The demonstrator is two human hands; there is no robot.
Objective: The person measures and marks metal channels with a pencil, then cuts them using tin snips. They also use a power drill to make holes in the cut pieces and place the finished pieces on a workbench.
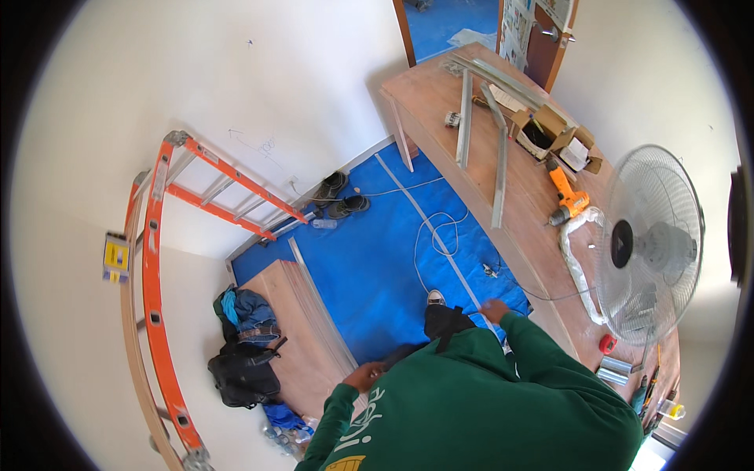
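My left hand (363, 378) is low at my left side, its fingers curled, beside the edge of a stack of wooden boards (302, 345). Whatever it may hold is too small to make out. Held out at my right side, my right hand (495, 311) is also curled, between the blue-covered floor (369, 259) and the long wooden bench. Its palm is turned away, so I cannot see whether anything is inside. One of my shoes (436, 297) shows below me on the blue sheet.
An orange ladder (154, 259) leans left. Black shoes (345, 206) and a white cable (416, 243) lie on the floor. A backpack (245, 379) rests on the boards. The bench (448, 129) holds metal channels (465, 118), open boxes (542, 129), an orange drill (567, 195) and a fan (652, 243).
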